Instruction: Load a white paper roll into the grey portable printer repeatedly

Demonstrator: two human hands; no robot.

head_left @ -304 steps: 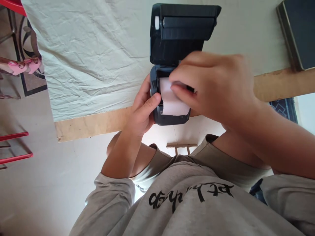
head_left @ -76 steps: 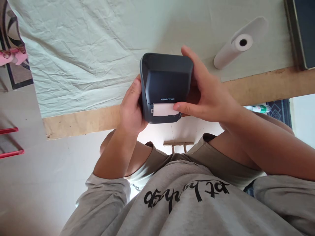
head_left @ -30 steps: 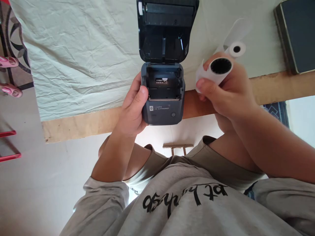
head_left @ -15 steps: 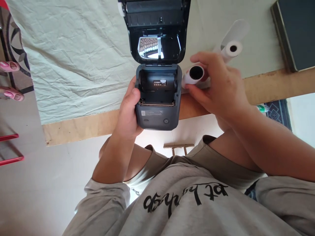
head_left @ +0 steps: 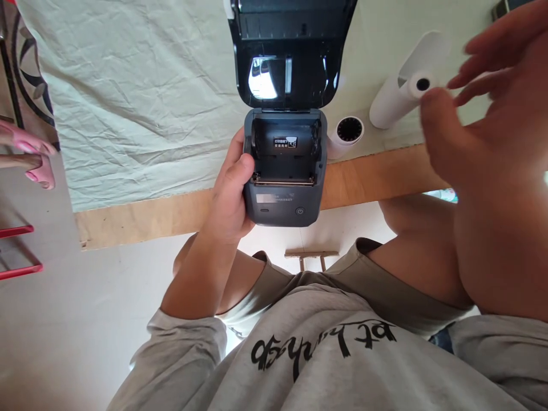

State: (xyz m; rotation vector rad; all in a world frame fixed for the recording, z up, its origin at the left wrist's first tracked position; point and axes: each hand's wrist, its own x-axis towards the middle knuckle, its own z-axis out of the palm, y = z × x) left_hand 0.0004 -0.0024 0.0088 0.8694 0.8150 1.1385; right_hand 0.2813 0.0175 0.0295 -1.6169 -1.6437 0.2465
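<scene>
A dark grey label printer [head_left: 282, 171] is held at the table's near edge, its lid [head_left: 291, 54] swung up and its paper bay bare. My left hand [head_left: 229, 194] grips the printer's left side, thumb on its top rim. A small white paper roll with a dark core [head_left: 346, 135] lies on the cloth just right of the printer. A longer white roll [head_left: 396, 97] lies further right. My right hand [head_left: 479, 137] hovers blurred and close to the camera, fingers spread, holding nothing, its thumb near the long roll's end.
A pale green wrinkled cloth [head_left: 128, 103] covers the wooden table [head_left: 149, 214], whose bare front edge shows. A dark flat object's corner [head_left: 503, 8] sits at the top right. Red chair bars [head_left: 19, 251] and pink slippers [head_left: 29, 157] are at the left.
My right hand has set the small roll down beside the printer and lifted away to the right, now open. The printer stays held with its lid up.
</scene>
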